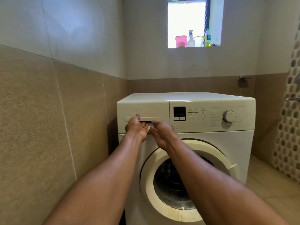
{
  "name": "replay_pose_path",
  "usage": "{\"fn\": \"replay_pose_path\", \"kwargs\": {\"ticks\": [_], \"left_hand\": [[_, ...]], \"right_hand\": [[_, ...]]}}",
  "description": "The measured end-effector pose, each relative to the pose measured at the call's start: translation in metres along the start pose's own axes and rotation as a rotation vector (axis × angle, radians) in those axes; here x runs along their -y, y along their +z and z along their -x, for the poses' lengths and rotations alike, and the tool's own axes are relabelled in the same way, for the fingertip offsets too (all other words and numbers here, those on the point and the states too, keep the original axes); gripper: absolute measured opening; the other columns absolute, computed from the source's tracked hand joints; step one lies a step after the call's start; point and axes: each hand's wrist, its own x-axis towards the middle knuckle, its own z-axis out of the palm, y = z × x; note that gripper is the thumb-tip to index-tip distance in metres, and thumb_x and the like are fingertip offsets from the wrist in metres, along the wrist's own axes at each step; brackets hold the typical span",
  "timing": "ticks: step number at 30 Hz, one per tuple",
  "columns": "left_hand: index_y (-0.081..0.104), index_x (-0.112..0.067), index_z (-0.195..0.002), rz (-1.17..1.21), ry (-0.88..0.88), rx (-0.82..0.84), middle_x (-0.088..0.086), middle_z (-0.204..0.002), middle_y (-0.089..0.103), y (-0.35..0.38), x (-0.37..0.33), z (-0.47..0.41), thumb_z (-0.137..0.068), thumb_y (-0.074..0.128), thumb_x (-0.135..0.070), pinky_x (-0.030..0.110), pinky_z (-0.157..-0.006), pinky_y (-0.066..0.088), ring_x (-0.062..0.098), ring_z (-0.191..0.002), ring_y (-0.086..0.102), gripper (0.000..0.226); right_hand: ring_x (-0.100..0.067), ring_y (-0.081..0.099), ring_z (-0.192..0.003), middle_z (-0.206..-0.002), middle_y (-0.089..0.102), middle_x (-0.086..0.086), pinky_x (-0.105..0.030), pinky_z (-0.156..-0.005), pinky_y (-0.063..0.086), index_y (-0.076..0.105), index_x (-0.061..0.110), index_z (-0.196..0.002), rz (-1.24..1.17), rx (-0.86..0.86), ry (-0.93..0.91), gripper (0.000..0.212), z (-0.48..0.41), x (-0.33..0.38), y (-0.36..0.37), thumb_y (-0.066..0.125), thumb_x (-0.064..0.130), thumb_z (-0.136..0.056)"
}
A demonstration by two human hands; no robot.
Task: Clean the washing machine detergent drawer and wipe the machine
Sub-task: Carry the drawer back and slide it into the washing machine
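Observation:
A white front-loading washing machine (215, 140) stands in the corner. Its detergent drawer (151, 109) fills the upper left of the front panel and looks closed. My left hand (137, 128) is palm-up at the drawer's handle recess, with the thumb on the drawer face and the fingers hooked into the slot. My right hand (162, 133) is right beside it, its fingertips also tucked up into the recess. The two hands hide the middle of the handle.
The round door (162, 161) with its dark drum is below my arms. A display (179, 113) and a dial (228, 116) sit right of the drawer. The tiled wall (48, 127) is close on the left. Bottles and a pink container (180, 41) stand on the window sill.

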Motion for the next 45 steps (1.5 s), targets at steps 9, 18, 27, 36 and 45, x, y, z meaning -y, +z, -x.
{"fn": "replay_pose_path", "kwargs": {"ticks": [9,18,27,36,45], "left_hand": [[0.062,-0.004,-0.120,0.085,-0.071,-0.155,0.022,-0.112,0.072,0.004,-0.005,-0.017,-0.075,0.086,-0.028,0.054,-0.094,0.057,0.039,-0.098,0.071,0.056],[0.062,-0.005,-0.124,0.085,-0.122,-0.277,0.024,-0.116,0.072,0.000,-0.004,0.038,-0.078,0.081,-0.027,0.059,-0.097,0.053,0.040,-0.103,0.071,0.054],[0.053,-0.005,-0.137,0.122,-0.281,-0.284,0.027,-0.132,0.062,-0.014,-0.025,0.118,-0.086,0.072,-0.021,0.060,-0.107,0.045,0.040,-0.120,0.062,0.056],[0.058,-0.003,-0.123,0.009,-0.329,-0.370,0.019,-0.107,0.069,-0.002,-0.041,0.121,-0.092,0.066,-0.012,0.035,-0.086,0.058,0.027,-0.100,0.069,0.034],[0.058,-0.006,-0.128,0.120,-0.310,-0.374,0.017,-0.111,0.070,-0.008,-0.039,0.121,-0.086,0.067,-0.012,0.035,-0.087,0.058,0.028,-0.107,0.068,0.043]], "right_hand": [[-0.029,0.058,-0.115,-0.120,0.060,-0.022,-0.036,-0.106,0.043,0.047,-0.005,-0.136,-0.714,-0.013,0.240,0.047,-0.017,-0.004,0.030,0.056,0.023,-0.099],[-0.032,0.065,-0.112,-0.126,0.062,-0.025,-0.038,-0.097,0.054,0.049,-0.005,-0.136,-0.718,-0.129,0.348,0.060,0.033,0.001,0.029,0.066,0.022,-0.086],[-0.032,0.065,-0.111,-0.114,0.066,-0.025,-0.038,-0.088,0.059,0.054,-0.002,-0.129,-0.739,-0.237,0.544,0.037,0.114,0.047,0.036,0.057,0.001,-0.092],[-0.023,0.068,-0.085,-0.088,0.066,-0.017,-0.032,-0.095,0.054,0.059,-0.001,-0.107,-0.562,-0.279,0.684,0.015,0.108,0.063,0.033,0.056,-0.003,-0.093],[-0.024,0.061,-0.082,-0.085,0.061,-0.016,-0.030,-0.079,0.056,0.060,0.000,-0.096,-0.458,-0.362,0.688,0.010,0.087,0.060,0.047,0.057,-0.002,-0.087]]}}
